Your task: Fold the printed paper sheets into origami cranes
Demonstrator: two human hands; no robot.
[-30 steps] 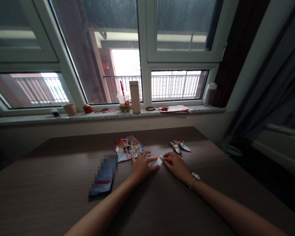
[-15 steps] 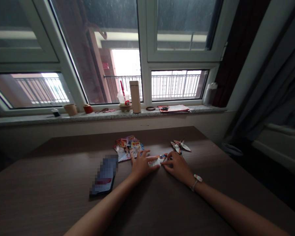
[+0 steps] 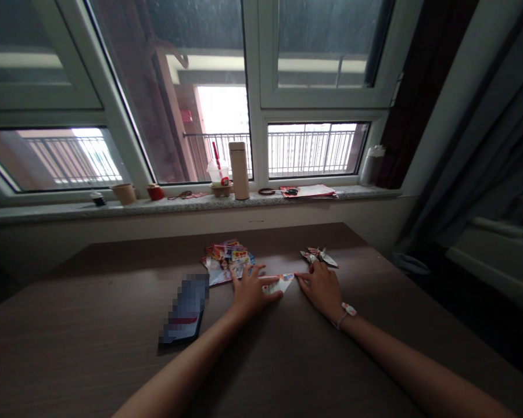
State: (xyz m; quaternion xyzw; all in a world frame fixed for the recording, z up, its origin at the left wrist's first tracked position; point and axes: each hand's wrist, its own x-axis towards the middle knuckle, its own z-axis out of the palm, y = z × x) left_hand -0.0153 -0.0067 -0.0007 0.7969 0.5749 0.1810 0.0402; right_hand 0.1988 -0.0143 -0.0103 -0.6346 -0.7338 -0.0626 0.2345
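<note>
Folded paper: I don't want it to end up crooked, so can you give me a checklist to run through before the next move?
1. Left hand on the paper: ok, spread over its left part.
2. Right hand at the paper's right tip: ok, it reaches there; how firmly, cannot tell.
3. Fold edges lined up: cannot tell, too small.
4. Phone apart from the paper: ok, off to the left.
5. Leaflets clear of the left hand: not ok, it overlaps them in view.
6. Folded shapes clear of the right hand: cannot tell, it partly hides them.
</note>
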